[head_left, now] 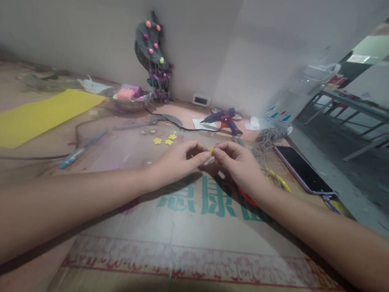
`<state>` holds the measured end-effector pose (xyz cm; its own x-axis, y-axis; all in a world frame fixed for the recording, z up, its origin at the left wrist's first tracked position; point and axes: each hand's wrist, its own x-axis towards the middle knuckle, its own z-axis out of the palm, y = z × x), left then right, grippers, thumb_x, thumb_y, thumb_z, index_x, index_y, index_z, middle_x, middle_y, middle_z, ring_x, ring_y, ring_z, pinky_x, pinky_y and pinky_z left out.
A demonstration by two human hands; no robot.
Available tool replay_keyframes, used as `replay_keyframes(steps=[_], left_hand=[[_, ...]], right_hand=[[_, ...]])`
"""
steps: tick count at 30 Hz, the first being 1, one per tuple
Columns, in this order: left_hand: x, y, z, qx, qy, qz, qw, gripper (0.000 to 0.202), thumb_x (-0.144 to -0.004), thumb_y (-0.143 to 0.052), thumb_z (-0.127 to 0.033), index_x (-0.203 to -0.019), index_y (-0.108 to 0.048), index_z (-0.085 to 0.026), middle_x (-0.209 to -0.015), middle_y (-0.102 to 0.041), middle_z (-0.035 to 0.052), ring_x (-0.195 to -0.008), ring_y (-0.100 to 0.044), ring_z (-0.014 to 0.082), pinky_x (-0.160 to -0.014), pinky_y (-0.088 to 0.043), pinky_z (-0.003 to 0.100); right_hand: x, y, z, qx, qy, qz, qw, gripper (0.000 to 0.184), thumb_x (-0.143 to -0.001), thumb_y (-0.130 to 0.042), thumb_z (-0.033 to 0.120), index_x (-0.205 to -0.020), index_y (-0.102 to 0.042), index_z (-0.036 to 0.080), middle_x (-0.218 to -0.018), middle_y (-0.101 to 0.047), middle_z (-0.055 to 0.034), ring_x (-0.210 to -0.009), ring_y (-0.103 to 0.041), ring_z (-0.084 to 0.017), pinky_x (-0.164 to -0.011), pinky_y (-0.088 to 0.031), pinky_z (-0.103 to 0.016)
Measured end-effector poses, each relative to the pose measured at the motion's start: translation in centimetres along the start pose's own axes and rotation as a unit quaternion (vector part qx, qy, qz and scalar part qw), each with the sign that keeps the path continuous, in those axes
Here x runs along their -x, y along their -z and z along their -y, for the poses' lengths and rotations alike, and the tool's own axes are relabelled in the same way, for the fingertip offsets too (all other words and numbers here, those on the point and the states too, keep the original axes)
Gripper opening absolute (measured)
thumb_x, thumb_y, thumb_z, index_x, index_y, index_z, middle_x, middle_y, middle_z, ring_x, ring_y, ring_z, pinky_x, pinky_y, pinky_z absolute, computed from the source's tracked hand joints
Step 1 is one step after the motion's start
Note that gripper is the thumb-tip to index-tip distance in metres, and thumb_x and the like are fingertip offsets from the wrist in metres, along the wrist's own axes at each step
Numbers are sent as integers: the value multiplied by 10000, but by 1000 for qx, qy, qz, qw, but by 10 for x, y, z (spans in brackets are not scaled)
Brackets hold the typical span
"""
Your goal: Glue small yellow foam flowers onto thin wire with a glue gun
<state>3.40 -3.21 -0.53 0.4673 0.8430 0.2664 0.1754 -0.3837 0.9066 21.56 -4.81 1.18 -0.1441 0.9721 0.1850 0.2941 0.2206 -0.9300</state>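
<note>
My left hand and my right hand meet above a printed cardboard sheet. Their fingertips pinch one tiny yellow piece between them. Both hands have their fingers curled closed around it. Just beyond the hands lie three small yellow foam flowers on the table. A blue glue gun rests further back, its light glowing red.
A yellow foam sheet lies at the left, a blue pen beside it. A dark phone and a coil of twine sit at the right. A dark decorated branch piece leans on the wall, a bowl nearby.
</note>
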Motion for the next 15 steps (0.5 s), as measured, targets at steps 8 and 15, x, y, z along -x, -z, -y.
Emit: replay_keyframes(steps=[8,15], left_hand=[[1,1,-3,-56,4,-22,998,217,-900,-517,-352,-832,-606,-166,-821,-675,35,-760,-624,157,-700,-484,286],[2,1,-6,-83,15,-28,996,196,-880,-530,-326,-806,-612,-165,-789,-663,21,-736,-603,148,-684,-453,279]], right_hand=[[1,1,1,-3,-5,27,1000,274,-860,-591,443,-789,-581,178,-591,-530,48,-459,-416,-71,-441,-307,-215],[0,1,-1,-5,0,30,1000,230,-818,-650,400,-815,-616,173,-667,-596,25,-490,-462,-71,-436,-331,-205]])
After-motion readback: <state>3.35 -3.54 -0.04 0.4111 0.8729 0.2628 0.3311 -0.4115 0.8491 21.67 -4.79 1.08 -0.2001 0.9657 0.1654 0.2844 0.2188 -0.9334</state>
